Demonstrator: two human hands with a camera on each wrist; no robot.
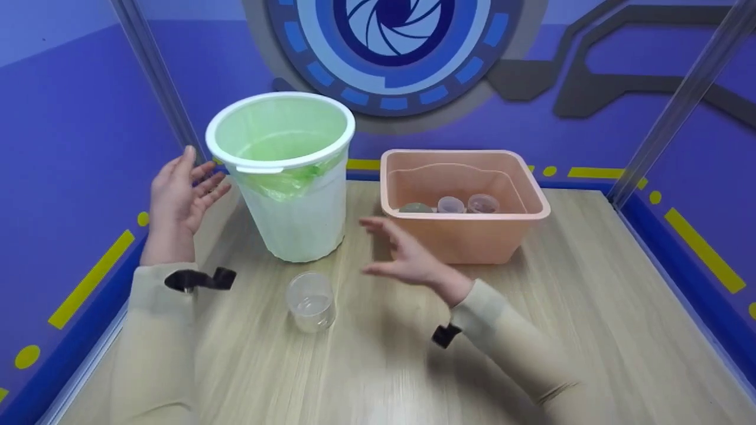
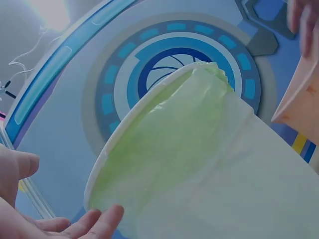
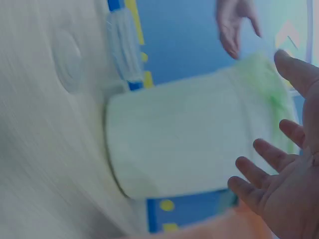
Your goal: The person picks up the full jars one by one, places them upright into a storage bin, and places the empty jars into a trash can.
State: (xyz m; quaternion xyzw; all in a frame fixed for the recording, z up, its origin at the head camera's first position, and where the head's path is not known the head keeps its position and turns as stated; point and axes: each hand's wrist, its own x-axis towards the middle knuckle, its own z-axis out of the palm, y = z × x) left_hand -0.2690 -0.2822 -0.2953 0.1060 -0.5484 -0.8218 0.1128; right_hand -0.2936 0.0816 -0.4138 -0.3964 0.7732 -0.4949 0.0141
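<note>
A white trash bin (image 1: 301, 227) with a green plastic bag (image 1: 289, 184) folded over its rim stands upright at the back left. My left hand (image 1: 180, 195) is beside its left side, palm facing it and fingers spread; in the left wrist view the fingertips (image 2: 117, 211) overlap the bin's edge, and I cannot tell whether they touch. Between the bin and a pink plastic box (image 1: 463, 239), my right hand (image 1: 410, 254) hovers with thumb and fingers apart, holding nothing. A clear plastic cup (image 1: 311, 304) stands on the table in front of the bin.
Inside the pink box sit two clear cups, one small (image 1: 450, 205) and one wider (image 1: 483, 204), plus a greenish round thing (image 1: 416, 208), partly hidden by the front wall. Blue panels (image 1: 53, 177) enclose the wooden table (image 1: 567, 307) at the back and sides.
</note>
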